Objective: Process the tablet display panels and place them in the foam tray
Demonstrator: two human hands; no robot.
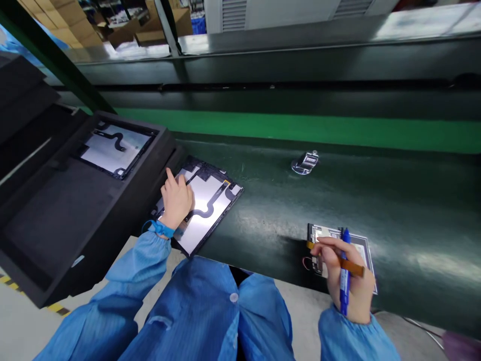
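Observation:
My left hand (176,199) lies on a tablet screen panel (221,220), fingers stretched out near the black tray's side. The panel shows a silvery back, a black frame and a curved black ribbon cable. A blue marker pen (344,281) is held in my right hand (358,286), its capped end pointing away from me. Thumb and forefinger come together over a smaller opened device (363,245) with a light frame. An orange flex cable (352,267) crosses the fingers beside the pen. My hand hides much of that device.
On the left, a black foam tray (48,215) holds another screen panel (112,150). A shiny metal piece (305,162) stands on the dark green bench (263,235). Behind runs a green ledge (285,126), and cardboard boxes (161,30) are farther back.

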